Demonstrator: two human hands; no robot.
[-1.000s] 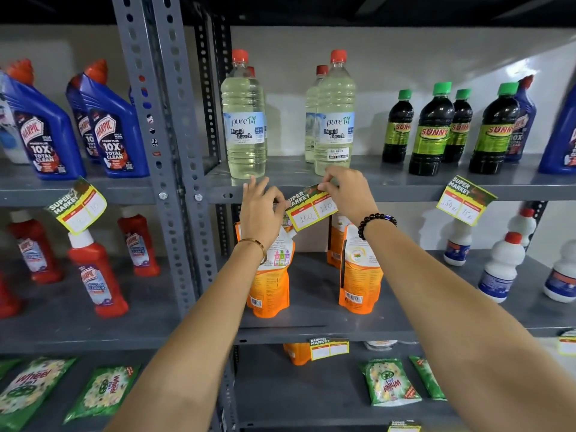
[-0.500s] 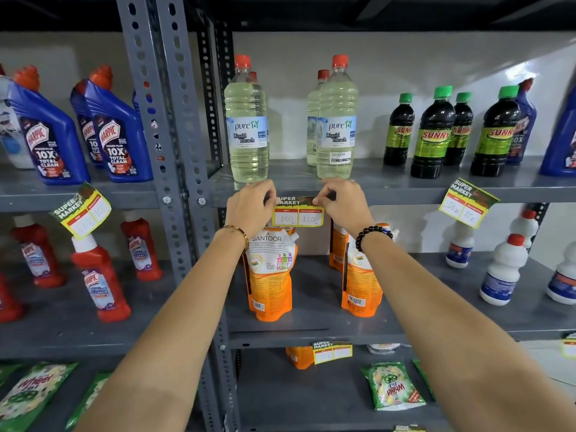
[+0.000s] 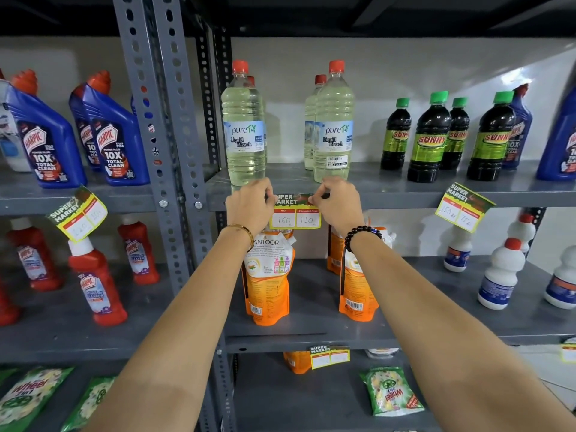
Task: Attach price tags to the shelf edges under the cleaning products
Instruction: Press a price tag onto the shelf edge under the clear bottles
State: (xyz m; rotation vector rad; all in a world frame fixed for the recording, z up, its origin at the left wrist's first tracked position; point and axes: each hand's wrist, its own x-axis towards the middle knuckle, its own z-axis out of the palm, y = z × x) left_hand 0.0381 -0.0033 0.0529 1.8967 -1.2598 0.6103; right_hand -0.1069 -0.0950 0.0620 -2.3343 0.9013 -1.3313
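Note:
A yellow and green price tag (image 3: 295,213) reading 160 and 110 lies flat and level against the grey shelf edge (image 3: 389,199) under the clear liquid bleach bottles (image 3: 246,132). My left hand (image 3: 249,205) pinches the tag's top left corner. My right hand (image 3: 335,202) pinches its top right corner against the edge. Both hands press the tag onto the shelf.
Other tags hang tilted on the left shelf edge (image 3: 78,215), under the dark Sunny bottles (image 3: 463,207) and on the lower shelf edge (image 3: 329,357). Blue Harpic bottles (image 3: 115,135) stand left, orange refill pouches (image 3: 269,275) below my hands, white bottles (image 3: 501,275) right.
The tag went from tilted and held off the shelf to level and flat against the shelf edge. Both hands rose to its top corners.

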